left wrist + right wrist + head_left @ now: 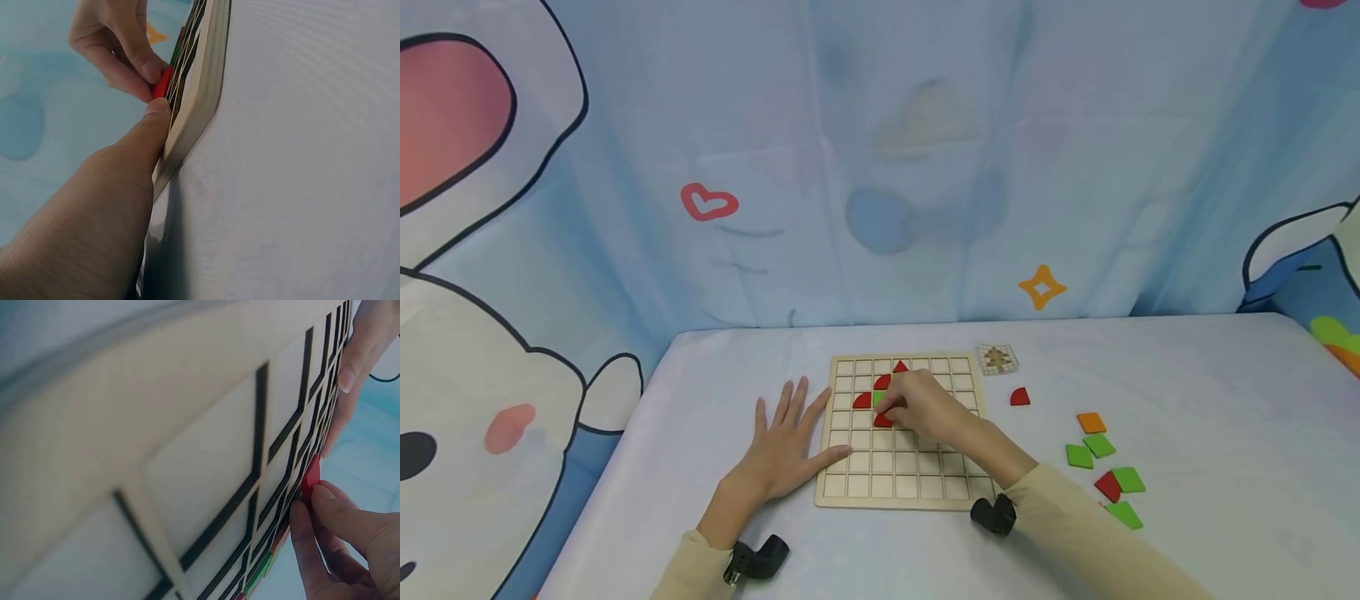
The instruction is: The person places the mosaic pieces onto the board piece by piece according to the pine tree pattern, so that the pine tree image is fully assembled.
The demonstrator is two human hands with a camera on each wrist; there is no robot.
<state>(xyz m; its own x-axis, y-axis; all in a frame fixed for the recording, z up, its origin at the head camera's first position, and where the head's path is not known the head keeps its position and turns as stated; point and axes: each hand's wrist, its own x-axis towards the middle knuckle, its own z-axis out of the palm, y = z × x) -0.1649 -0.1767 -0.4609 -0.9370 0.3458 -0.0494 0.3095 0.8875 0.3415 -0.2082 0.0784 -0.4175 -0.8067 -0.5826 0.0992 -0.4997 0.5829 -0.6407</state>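
Observation:
A wooden grid board (895,503) lies on the white table. My left hand (782,458) rests with spread, straight fingers at its left edge, the thumb (156,115) over the frame in the left wrist view. Over the middle of the board, my right hand (928,410) pinches a red tile (310,479) between thumb and fingers, low at the grid. Just above that tile is a green tile (878,398) in a cell, partly covered by my fingers. Red rounded tiles (862,401) and a red triangle tile (900,367) sit in cells nearby.
A small pattern card (997,359) lies by the board's upper right corner, with a loose red rounded tile (1019,397) below it. Farther right are an orange tile (1092,422), several green tiles (1079,456) and a red tile (1108,486). A printed blue curtain (925,275) hangs behind the table.

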